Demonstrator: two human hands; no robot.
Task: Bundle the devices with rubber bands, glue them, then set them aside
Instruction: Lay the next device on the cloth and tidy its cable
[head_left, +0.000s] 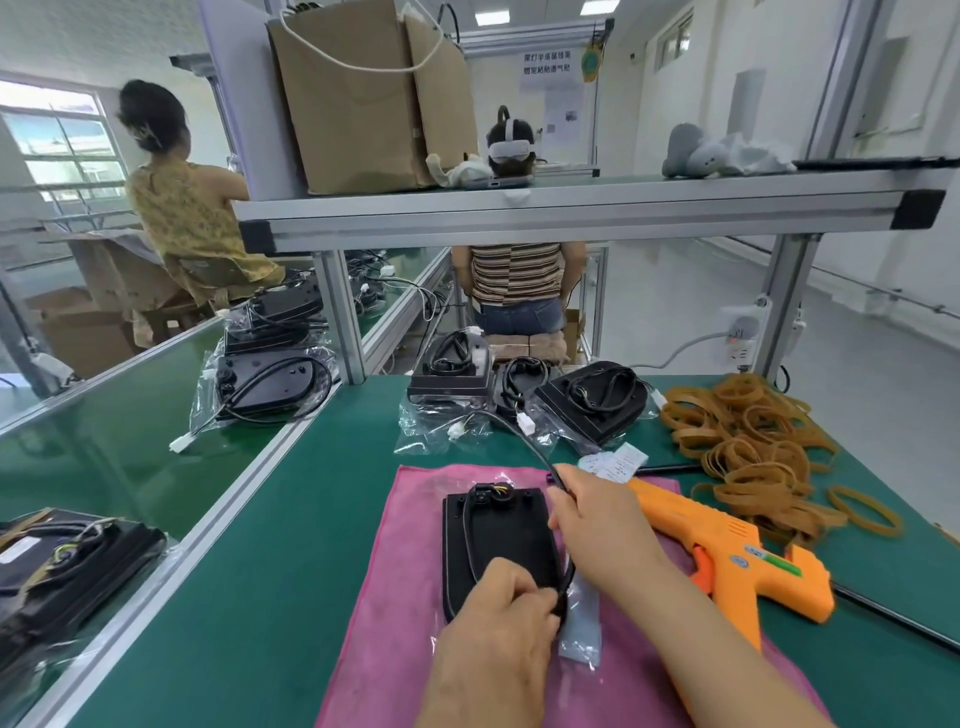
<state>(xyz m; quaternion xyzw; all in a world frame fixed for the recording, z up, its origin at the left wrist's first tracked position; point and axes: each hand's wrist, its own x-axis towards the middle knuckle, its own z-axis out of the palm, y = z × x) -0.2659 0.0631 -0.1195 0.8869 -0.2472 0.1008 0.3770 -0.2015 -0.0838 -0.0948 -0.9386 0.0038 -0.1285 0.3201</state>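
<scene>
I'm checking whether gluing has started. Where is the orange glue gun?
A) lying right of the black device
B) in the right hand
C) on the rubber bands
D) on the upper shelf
A: the glue gun lies right of the device, unheld; the left hand and right hand grip the cable.

Matt black plastic device (498, 545) lies on rough pink cloth (384, 597); glossy orange plastic glue gun (737, 561) right of the right hand (597, 525).
</scene>
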